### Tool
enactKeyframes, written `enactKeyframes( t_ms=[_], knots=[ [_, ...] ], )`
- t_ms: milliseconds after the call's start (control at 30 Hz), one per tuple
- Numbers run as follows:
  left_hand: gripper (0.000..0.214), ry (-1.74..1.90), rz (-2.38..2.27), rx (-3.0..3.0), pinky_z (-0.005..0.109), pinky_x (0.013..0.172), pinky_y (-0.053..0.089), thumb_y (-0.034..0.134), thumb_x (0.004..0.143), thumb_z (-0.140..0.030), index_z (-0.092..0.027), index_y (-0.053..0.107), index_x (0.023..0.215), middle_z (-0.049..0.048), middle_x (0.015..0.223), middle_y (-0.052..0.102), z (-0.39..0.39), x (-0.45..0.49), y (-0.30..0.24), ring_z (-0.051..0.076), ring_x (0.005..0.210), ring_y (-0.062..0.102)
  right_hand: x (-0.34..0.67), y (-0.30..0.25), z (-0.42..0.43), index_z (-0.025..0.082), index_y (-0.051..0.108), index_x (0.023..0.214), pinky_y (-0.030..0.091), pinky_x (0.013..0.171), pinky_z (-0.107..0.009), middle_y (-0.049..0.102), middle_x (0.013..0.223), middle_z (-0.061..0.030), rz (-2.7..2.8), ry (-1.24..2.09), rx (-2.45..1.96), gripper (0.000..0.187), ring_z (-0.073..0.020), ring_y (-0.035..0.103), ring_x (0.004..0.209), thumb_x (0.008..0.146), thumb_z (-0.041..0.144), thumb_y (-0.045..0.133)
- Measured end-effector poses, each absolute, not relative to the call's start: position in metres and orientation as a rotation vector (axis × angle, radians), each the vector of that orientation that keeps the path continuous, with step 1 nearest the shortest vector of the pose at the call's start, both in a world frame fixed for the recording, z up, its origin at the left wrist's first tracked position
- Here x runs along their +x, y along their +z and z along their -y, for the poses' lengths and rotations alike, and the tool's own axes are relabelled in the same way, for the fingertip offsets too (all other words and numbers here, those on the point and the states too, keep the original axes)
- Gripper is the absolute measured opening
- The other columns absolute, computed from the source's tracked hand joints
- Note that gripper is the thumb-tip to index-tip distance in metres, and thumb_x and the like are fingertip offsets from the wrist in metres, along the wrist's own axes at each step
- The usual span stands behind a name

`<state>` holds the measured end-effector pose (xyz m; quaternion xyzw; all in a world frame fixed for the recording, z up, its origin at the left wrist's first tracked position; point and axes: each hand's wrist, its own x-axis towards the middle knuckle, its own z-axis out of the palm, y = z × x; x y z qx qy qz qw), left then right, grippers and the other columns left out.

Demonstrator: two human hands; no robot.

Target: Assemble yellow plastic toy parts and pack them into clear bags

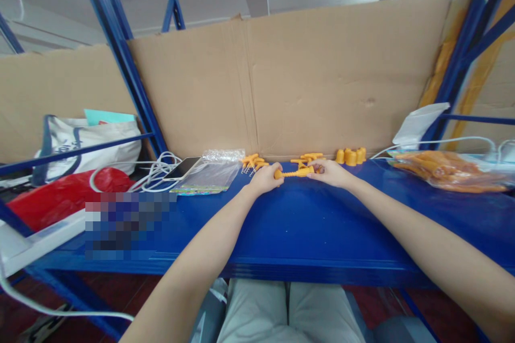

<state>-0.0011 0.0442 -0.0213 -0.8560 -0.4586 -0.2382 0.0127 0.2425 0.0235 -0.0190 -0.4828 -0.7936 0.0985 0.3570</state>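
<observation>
Between my hands, above the blue tabletop, lies an orange plastic rod (pixel 295 173) with a threaded or ribbed stretch and a wider part at the right. My left hand (pixel 266 179) is closed around its rounded left end. The right end is pinched in my right hand (pixel 330 173), whose fingertips partly hide it. Just beyond my left hand rest several orange T-shaped handles (pixel 251 159) with metal corkscrew spirals. More orange handles (pixel 309 158) lie behind the rod. Several orange caps (pixel 351 156) stand upright to the right of them.
A phone (pixel 183 169) and clear plastic bags (pixel 213 171) lie left, beside coiled white cables (pixel 161 171). A red bag (pixel 76 195) and a white tote (pixel 92 142) are farther left. At right is a bag of orange parts (pixel 446 170). Cardboard (pixel 322 80) walls the back.
</observation>
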Motion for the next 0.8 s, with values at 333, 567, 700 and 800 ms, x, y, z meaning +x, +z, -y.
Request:
enactKeyframes(
  t_ms=[333, 567, 700, 800],
  knots=[
    [0.026, -0.782, 1.427, -2.59, 0.027, 0.071, 0.048, 0.06, 0.08, -0.025, -0.021, 0.058, 0.106, 0.0013, 0.08, 0.069, -0.038, 0.001, -0.017, 0.02, 0.081, 0.066, 0.238, -0.014, -0.015, 0.017, 0.067, 0.076, 0.039, 0.047, -0.024, 0.055, 0.057, 0.0007, 1.872, 0.642, -1.218, 0.032, -0.0119, 0.047, 0.052, 0.077, 0.049, 0.062],
    [0.028, -0.769, 1.411, -2.535, 0.03, 0.079, 0.049, 0.06, 0.08, -0.025, -0.021, 0.058, 0.107, 0.0042, 0.093, 0.07, -0.033, 0.003, -0.013, 0.022, 0.09, 0.067, 0.234, -0.013, -0.01, 0.017, 0.063, 0.073, 0.034, 0.041, -0.023, 0.057, 0.058, -0.0011, 1.699, 0.823, -1.313, 0.04, -0.0084, 0.044, 0.045, 0.08, 0.056, 0.062],
    [0.028, -0.736, 1.409, -2.509, 0.03, 0.082, 0.05, 0.059, 0.082, -0.025, -0.021, 0.057, 0.109, 0.0051, 0.099, 0.07, -0.033, 0.003, -0.012, 0.022, 0.094, 0.066, 0.241, -0.013, -0.012, 0.02, 0.061, 0.095, 0.039, 0.044, -0.021, 0.063, 0.069, 0.0001, 1.669, 1.019, -1.233, 0.03, -0.008, 0.048, 0.048, 0.078, 0.044, 0.069],
    [0.027, -0.74, 1.377, -2.517, 0.031, 0.083, 0.05, 0.058, 0.083, -0.025, -0.02, 0.057, 0.109, 0.0064, 0.103, 0.069, -0.032, 0.004, -0.012, 0.023, 0.097, 0.065, 0.246, -0.011, -0.011, 0.019, 0.06, 0.086, 0.041, 0.047, -0.02, 0.064, 0.07, -0.0003, 1.655, 1.138, -1.164, 0.026, -0.0076, 0.05, 0.05, 0.077, 0.039, 0.072]
  ],
)
